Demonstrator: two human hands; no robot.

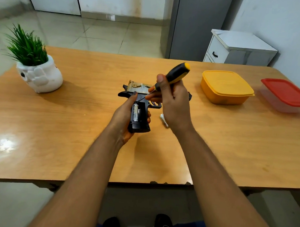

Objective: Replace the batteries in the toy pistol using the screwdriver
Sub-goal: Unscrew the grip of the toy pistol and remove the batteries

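Observation:
My left hand [123, 117] grips the handle of the black toy pistol [140, 126], held over the middle of the wooden table [70, 123]. The pistol's battery compartment is uncovered and a white battery [135, 114] sits in its left slot. My right hand [172, 102] holds the black and yellow screwdriver [176, 73], tilted, its thin tip touching the top end of that battery. A second battery [163, 120] lies on the table just right of the pistol, partly hidden by my right hand.
A white pot with a green plant [38, 74] stands at the left of the table. A yellow lidded box [226, 87] and a clear box with a red lid [286, 95] stand at the right. A white cabinet [239, 48] is behind the table.

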